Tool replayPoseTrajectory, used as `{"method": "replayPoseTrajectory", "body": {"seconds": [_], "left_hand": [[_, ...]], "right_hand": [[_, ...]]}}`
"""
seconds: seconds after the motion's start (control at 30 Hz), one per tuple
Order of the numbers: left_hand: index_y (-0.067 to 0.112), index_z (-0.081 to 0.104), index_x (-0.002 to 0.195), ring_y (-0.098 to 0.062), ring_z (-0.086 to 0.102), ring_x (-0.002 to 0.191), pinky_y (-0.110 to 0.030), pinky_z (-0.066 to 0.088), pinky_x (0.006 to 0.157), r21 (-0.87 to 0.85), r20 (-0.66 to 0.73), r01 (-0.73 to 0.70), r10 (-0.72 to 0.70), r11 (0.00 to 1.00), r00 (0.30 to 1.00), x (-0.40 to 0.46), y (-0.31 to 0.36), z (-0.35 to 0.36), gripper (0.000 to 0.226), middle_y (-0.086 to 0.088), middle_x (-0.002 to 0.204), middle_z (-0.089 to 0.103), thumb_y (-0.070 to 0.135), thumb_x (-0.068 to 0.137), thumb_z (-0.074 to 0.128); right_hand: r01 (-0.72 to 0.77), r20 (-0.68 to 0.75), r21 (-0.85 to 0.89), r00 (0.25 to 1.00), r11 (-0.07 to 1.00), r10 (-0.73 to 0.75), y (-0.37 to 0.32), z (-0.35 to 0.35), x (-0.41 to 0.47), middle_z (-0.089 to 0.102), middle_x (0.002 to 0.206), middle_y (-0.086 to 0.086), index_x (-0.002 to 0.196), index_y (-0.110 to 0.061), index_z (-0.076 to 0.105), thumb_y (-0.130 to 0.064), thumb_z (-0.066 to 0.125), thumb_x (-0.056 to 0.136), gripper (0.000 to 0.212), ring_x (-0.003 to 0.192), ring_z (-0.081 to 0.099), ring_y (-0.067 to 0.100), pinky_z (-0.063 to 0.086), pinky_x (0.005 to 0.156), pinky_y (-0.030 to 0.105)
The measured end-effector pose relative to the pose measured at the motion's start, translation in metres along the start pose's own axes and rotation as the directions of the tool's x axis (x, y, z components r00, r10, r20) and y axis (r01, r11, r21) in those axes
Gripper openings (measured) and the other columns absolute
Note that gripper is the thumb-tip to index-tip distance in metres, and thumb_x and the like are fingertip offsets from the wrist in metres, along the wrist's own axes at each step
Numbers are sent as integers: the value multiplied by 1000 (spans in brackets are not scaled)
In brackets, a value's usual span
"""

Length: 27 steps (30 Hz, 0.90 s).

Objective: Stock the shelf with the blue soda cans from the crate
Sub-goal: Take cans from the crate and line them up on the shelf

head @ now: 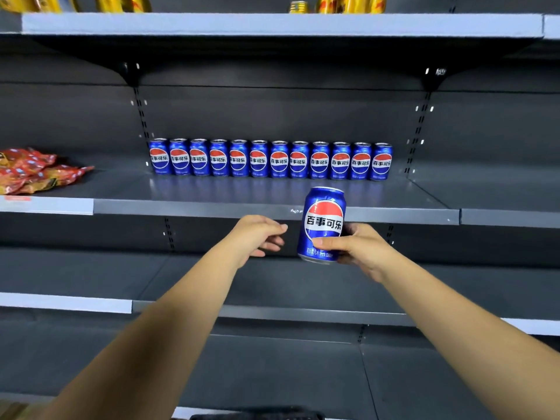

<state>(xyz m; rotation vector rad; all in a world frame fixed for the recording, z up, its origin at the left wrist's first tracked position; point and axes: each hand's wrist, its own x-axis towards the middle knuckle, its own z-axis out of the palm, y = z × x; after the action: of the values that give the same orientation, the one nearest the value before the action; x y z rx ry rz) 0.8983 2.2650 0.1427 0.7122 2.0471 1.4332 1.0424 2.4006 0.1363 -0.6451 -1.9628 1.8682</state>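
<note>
While pinching a blue soda can (323, 224) low on its side, thumb in front, right hand (360, 250) upright before the grey shelf (272, 207); left hand (257, 236) beside it, fingers loosely curled, holding nothing; behind, row of twelve cans (270, 159) against the back wall; red snack bags (33, 169) far left

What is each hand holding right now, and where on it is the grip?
The right hand grips one blue soda can around its lower half, thumb across the front below the logo. The left hand holds nothing; its fingers are loosely curled beside the can.
</note>
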Motion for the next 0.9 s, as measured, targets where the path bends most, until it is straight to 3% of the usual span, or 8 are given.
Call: {"method": "replayPoseTrajectory", "body": {"seconds": [0.23,0.4,0.6,0.77,0.9], "left_hand": [[19,63,81,-10,58,60,-24,43,65,-88,-59,-65,60,994,996,47,5,31,9,-1,71,63,16,89,62],[13,63,75,-10,53,50,-22,45,59,-162,-163,-181,155,970,974,91,32,62,19,-4,62,59,2,89,56],[13,62,74,-10,51,52,-13,43,46,-172,-221,-262,222,950,950,153,70,110,21,-5,60,57,3,91,55],[12,62,74,-11,52,53,-15,46,50,-197,-221,-271,227,942,948,200,87,161,22,-6,61,57,2,91,54],[12,61,73,-12,52,55,-17,46,52,-191,-235,-301,254,934,938,234,99,197,23,-6,63,58,-1,90,54]], "right_hand": [[-2,-35,33,999,999,3,-4,-30,33,74,89,3,95,-12,65,-7,76,74,24,79,69,13,56,73,26],[19,-71,-16,997,1000,-20,-11,-74,69,72,99,8,107,-5,64,-7,77,72,37,85,69,17,57,75,24],[78,-106,-38,991,996,-81,-23,-149,119,73,99,9,109,-5,64,-5,78,70,41,86,70,19,57,77,27],[92,-128,-51,987,994,-97,-24,-209,160,71,93,7,96,-9,65,2,76,71,29,79,68,15,57,73,23],[76,-137,-90,987,993,-88,-17,-256,192,71,96,8,103,-5,64,5,78,67,39,82,67,18,56,76,27]]}}
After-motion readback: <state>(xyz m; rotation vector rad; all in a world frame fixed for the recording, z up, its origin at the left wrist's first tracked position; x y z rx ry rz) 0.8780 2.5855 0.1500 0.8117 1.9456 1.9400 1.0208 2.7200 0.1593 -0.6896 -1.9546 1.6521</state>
